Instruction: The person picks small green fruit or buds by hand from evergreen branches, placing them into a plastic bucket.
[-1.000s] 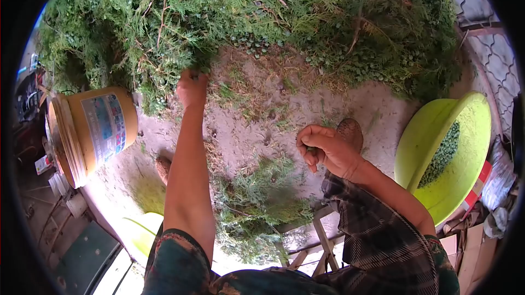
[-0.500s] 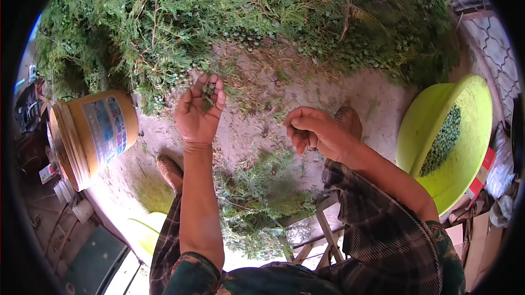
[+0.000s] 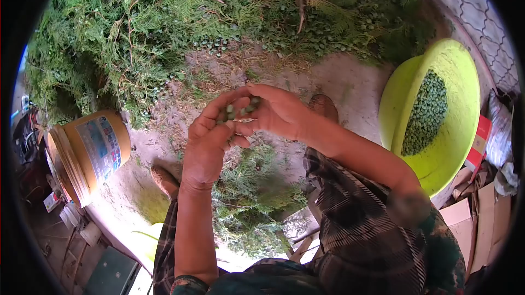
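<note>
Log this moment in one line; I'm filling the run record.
left hand: cupped, holds green cones | right hand: touching cones | yellow basin: part-filled, right

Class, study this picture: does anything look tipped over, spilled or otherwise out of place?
Yes. The orange bucket lies on its side on the ground, left of the left hand. The yellow-green basin of green berries sits tilted, not flat. Sprigs litter the ground below both hands.
</note>
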The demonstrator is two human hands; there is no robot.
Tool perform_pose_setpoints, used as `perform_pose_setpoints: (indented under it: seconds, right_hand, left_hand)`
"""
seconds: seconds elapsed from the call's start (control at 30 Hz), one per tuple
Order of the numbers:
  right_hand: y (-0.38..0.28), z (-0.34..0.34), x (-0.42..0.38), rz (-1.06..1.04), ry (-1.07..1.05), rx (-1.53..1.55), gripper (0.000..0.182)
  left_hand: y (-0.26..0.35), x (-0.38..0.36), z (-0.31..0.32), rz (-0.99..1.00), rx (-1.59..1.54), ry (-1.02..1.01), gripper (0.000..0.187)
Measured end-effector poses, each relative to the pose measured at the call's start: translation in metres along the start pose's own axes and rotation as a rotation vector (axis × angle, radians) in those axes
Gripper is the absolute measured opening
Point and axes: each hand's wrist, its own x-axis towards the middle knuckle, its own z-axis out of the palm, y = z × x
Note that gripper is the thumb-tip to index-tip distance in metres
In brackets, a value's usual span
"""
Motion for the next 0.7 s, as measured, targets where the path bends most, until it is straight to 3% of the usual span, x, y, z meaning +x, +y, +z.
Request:
perform_pose_setpoints:
  seconds: [0.13,0.2,0.27,0.3,0.37,0.4,0.47,0.5,0.57,0.63,0.7]
  right_hand:
    - [0.003,0.006,-0.001,0.039,-0.08,0.076,0.026]
    - [0.003,0.015,-0.004,0.065,0.037,0.037,0.023]
    - [0.004,0.016,-0.006,0.096,0.082,-0.017,0.023]
    - [0.005,0.016,-0.006,0.127,0.131,-0.072,0.024]
    - [0.003,0.011,-0.005,0.189,0.071,-0.043,0.025]
    - [0.002,0.014,-0.008,0.134,0.02,-0.235,0.024]
    - [0.003,0.023,-0.016,-0.014,-0.015,-0.636,0.018]
    - [0.009,0.026,-0.017,-0.008,-0.02,-0.64,0.018]
    - [0.022,0.032,-0.017,-0.606,-0.265,-1.093,0.015]
    - [0.025,0.038,-0.024,-0.595,-0.298,-1.207,0.016]
    - [0.03,0.047,-0.028,-0.671,-0.19,-1.461,0.018]
  left_hand:
    - [0.001,-0.012,0.014,0.074,0.186,0.041,0.048]
    - [-0.004,-0.016,0.008,0.15,0.185,0.097,0.045]
    - [-0.012,-0.015,-0.019,0.092,-0.334,0.158,0.034]
    - [-0.015,-0.017,-0.026,0.101,-0.329,0.167,0.034]
    - [-0.018,-0.022,-0.038,0.03,-0.776,-0.024,0.036]
    - [-0.012,-0.027,-0.03,0.031,-0.739,0.104,0.036]
    - [-0.005,-0.035,-0.019,0.039,-0.741,0.17,0.036]
    - [-0.004,-0.038,-0.017,0.04,-0.745,0.23,0.036]
    - [-0.006,-0.04,-0.017,0.033,-0.759,0.259,0.032]
    - [-0.011,-0.042,-0.019,0.027,-0.771,0.283,0.028]
    - [-0.022,-0.042,-0.026,0.041,-0.805,0.254,0.026]
